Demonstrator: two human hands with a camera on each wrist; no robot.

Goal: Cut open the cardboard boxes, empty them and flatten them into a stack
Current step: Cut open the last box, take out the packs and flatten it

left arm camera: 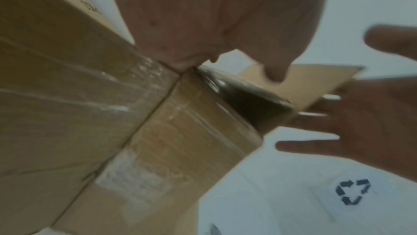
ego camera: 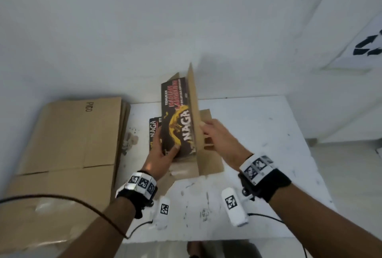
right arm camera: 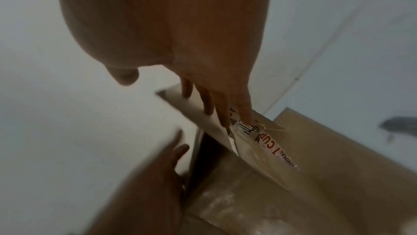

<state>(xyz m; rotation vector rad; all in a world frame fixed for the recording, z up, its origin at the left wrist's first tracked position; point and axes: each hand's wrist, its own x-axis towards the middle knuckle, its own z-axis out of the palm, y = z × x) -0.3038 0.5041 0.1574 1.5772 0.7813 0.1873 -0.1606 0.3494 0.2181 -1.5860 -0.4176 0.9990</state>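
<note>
On the white counter [ego camera: 258,133] stands an open cardboard box [ego camera: 208,160], just in front of the person, with one long flap [ego camera: 193,102] raised upright. The left hand [ego camera: 160,154] holds a dark printed carton [ego camera: 177,117] with the word NAGA on it; the thumb lies on its front face near the lower corner and the other fingers go behind it, so the carton stands tilted against the raised flap. A second carton with the same print [ego camera: 154,131] is just to the left of the first one, partly hidden behind the left hand. The right hand [ego camera: 219,136] is on the other side of the flap, with its fingers bent over the flap's edge. In the right wrist view the fingers [right arm camera: 222,112] point down along the thin edge of the cardboard and touch it, and a label with red letters is visible below them. In the left wrist view the picture is blurred, and the right hand [left arm camera: 361,123] appears there with spread fingers near the box. At the left side of the counter lies a stack of flattened boxes [ego camera: 68,138], the top one with the word PICO. On the near part of the counter rest two white devices with black square markers [ego camera: 234,206]. At the right stands a white thing with a recycling sign [ego camera: 370,47].
</note>
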